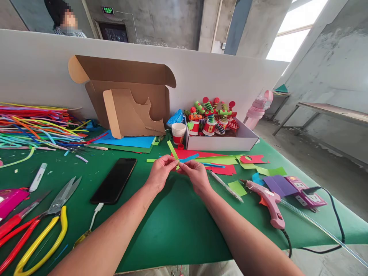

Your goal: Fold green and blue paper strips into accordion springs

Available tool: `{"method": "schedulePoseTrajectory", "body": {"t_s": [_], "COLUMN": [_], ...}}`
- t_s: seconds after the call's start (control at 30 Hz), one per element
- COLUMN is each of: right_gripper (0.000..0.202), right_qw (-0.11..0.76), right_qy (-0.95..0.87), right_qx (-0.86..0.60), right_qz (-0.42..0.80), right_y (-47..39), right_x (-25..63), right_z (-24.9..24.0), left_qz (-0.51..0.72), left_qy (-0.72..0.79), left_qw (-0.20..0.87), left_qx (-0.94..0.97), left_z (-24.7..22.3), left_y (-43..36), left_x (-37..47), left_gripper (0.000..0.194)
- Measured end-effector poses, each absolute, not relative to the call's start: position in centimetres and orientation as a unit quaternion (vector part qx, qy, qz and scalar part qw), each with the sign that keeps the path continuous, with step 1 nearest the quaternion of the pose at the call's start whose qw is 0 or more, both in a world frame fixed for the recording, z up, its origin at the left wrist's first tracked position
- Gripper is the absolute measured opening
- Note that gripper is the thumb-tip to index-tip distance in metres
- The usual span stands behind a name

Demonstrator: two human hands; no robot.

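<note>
In front of me, my left hand [161,172] and my right hand [197,174] are closed in a pinch, their fingertips nearly meeting. Between them are a light green paper strip [172,149], pointing up and left, and a blue paper strip [190,157], pointing right. The strips meet at my fingertips, where the fingers partly hide the joint. Just beyond my hands lie red paper [195,153] and more green strips [218,160]. A white pen [227,186] rests to the right of my right hand.
A pink glue gun [268,199] with its cord lies right, near a purple power strip [306,193]. Left are a black phone [114,181], scissors [43,222] and pipe cleaners [37,128]. Behind stand a cardboard box [129,84], paper cups [178,132] and a white box [221,143] of paper-cup figures.
</note>
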State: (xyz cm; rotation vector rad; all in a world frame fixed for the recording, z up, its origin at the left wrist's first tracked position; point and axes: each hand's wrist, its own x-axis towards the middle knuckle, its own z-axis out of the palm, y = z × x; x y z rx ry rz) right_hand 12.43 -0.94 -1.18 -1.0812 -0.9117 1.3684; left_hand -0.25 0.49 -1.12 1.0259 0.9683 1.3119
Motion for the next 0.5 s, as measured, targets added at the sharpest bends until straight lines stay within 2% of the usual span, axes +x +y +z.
{"method": "schedulePoseTrajectory", "body": {"t_s": [0.5], "right_gripper": [0.036], "right_qw": [0.559], "right_qy": [-0.366], "right_qx": [-0.444], "right_qz": [0.597], "right_y": [-0.87], "right_x": [12.18], "right_z": [-1.35], "left_qz": [0.546], "left_qy": [0.413], "left_qw": [0.601], "left_qx": [0.412], "left_z": [-0.93], "left_y": [0.31], "left_x": [-0.23], "left_gripper": [0.033]}}
